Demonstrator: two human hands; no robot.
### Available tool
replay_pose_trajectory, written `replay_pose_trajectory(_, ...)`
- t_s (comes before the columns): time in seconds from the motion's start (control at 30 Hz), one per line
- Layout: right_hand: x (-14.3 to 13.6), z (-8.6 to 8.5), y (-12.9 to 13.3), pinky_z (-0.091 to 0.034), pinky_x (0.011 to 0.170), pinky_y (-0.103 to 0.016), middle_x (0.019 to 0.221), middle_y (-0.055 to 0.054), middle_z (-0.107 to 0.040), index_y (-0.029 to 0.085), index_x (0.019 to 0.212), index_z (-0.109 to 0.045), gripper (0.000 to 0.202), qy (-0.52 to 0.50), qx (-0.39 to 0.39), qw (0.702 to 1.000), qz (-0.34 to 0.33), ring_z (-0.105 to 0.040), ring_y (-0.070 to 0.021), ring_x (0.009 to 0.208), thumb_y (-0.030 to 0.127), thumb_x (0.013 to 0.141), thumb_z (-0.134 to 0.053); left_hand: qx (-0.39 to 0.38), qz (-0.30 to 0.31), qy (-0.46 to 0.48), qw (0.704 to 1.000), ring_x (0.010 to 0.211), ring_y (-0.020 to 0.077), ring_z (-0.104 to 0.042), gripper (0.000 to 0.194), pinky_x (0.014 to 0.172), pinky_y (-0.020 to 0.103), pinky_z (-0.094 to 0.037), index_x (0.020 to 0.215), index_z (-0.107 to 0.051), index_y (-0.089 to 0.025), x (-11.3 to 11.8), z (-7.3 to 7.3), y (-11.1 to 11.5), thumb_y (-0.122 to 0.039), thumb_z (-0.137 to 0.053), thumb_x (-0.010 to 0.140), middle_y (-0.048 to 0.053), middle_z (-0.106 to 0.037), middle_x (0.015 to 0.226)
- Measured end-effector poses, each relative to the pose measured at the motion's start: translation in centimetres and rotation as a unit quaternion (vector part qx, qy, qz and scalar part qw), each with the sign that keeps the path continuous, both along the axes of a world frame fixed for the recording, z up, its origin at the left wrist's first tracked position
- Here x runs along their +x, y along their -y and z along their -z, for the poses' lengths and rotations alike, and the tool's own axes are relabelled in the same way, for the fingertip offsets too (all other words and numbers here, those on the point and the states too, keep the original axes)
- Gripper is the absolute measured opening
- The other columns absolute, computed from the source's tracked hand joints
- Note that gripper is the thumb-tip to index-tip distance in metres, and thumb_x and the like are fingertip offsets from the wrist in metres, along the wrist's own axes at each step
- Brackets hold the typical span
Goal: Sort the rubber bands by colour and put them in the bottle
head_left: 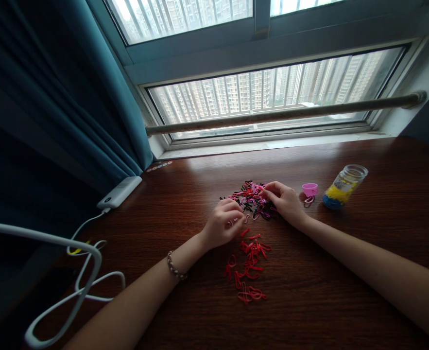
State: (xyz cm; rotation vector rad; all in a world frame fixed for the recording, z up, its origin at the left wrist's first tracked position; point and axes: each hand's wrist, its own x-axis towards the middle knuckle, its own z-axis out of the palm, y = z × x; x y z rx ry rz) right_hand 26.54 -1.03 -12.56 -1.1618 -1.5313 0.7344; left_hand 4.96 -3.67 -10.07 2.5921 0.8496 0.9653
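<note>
A mixed pile of small elastic hair ties, in black, pink and red, lies on the brown table. At its right edge is my right hand, with thumb and forefinger pinched together on the ties; what lies between the tips is too small to make out. My left hand rests at the pile's near left side, fingers curled toward the thumb. Pale pink loops show beside and between its fingers; whether they are held is unclear. Nearer to me lies a separate loose group of red hair ties.
Right of my right hand stand a pink cup-shaped lid with a loop and a tilted-looking clear jar holding yellow and blue pieces. A white power bank with a white cable lies at left, by the blue curtain. A window is behind.
</note>
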Motion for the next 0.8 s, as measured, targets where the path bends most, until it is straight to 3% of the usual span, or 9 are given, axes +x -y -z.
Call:
replay_pose_trajectory(0.1, -0.2, -0.5, 0.7, -0.047, 0.065, -0.029, 0.078, -0.005, -0.065, 0.018, 0.084, -0.059, 0.016, 0.096, 0.089, 0.991, 0.026, -0.059, -0.0164, 0.069, 0.031, 0.082, -0.050, 0.009, -0.148, 0.063, 0.987, 0.079, 0.0170, -0.053, 0.015, 0.076, 0.032, -0.042, 0.071, -0.062, -0.019, -1.0, 0.6, -1.6, -0.025, -0.052, 0.081, 0.004, -0.060, 0.077)
replay_pose_trajectory(0.2, -1.0, -1.3, 2.2, -0.044, 0.070, -0.031, 0.078, -0.006, -0.063, 0.018, 0.085, -0.058, 0.014, 0.211, 0.237, 0.947, -0.051, -0.056, -0.0167, 0.074, 0.025, 0.085, -0.046, 0.004, -0.240, 0.073, 0.968, 0.079, 0.0171, -0.053, 0.013, 0.075, 0.032, -0.043, 0.073, -0.062, -0.019, -2.0, 1.3, -3.1, -0.027, -0.053, 0.080, 0.003, -0.060, 0.077)
replay_pose_trajectory(0.3, -1.8, -2.0, 3.9, -0.042, 0.070, -0.030, 0.074, -0.005, -0.062, 0.018, 0.085, -0.058, 0.015, 0.319, 0.351, 0.859, -0.193, -0.053, -0.0156, 0.074, 0.020, 0.086, -0.043, -0.008, -0.248, 0.058, 0.967, 0.080, 0.0175, -0.054, 0.010, 0.076, 0.032, -0.043, 0.075, -0.063, -0.019, -2.5, 1.7, -3.6, -0.027, -0.057, 0.077, 0.003, -0.062, 0.078)
replay_pose_trajectory(0.4, -2.2, -2.3, 4.9, -0.041, 0.070, -0.029, 0.077, -0.004, -0.063, 0.018, 0.086, -0.059, 0.016, 0.372, 0.399, 0.798, -0.255, -0.053, -0.0154, 0.076, 0.017, 0.086, -0.043, -0.009, -0.202, 0.037, 0.979, 0.087, 0.0180, -0.055, 0.008, 0.081, 0.033, -0.043, 0.082, -0.064, -0.021, -2.1, 1.7, -3.4, -0.023, -0.059, 0.076, 0.003, -0.065, 0.085)
replay_pose_trajectory(0.47, -2.1, -2.2, 4.9, -0.040, 0.071, -0.030, 0.079, -0.005, -0.063, 0.018, 0.089, -0.060, 0.017, 0.378, 0.392, 0.806, -0.232, -0.053, -0.0164, 0.078, 0.017, 0.086, -0.043, -0.001, -0.183, 0.007, 0.983, 0.092, 0.0189, -0.054, 0.013, 0.085, 0.035, -0.041, 0.087, -0.065, -0.023, -1.8, 1.7, -3.2, -0.019, -0.058, 0.076, 0.003, -0.066, 0.089)
replay_pose_trajectory(0.67, -1.2, -1.1, 2.8, -0.040, 0.075, -0.033, 0.079, -0.008, -0.064, 0.017, 0.090, -0.061, 0.019, 0.332, 0.248, 0.910, 0.001, -0.053, -0.0198, 0.080, 0.021, 0.085, -0.043, 0.003, -0.205, -0.058, 0.977, 0.096, 0.0202, -0.054, 0.019, 0.085, 0.037, -0.038, 0.093, -0.064, -0.024, -1.6, 1.9, -3.0, -0.020, -0.059, 0.076, 0.003, -0.066, 0.094)
replay_pose_trajectory(0.8, -1.1, -0.6, 2.0, -0.040, 0.073, -0.032, 0.077, -0.007, -0.063, 0.019, 0.087, -0.062, 0.016, 0.325, 0.164, 0.929, 0.062, -0.054, -0.0203, 0.077, 0.021, 0.082, -0.047, 0.005, -0.215, -0.058, 0.975, 0.092, 0.0200, -0.054, 0.012, 0.083, 0.037, -0.036, 0.087, -0.065, -0.024, -1.7, 1.8, -3.0, -0.022, -0.060, 0.075, 0.002, -0.067, 0.089)
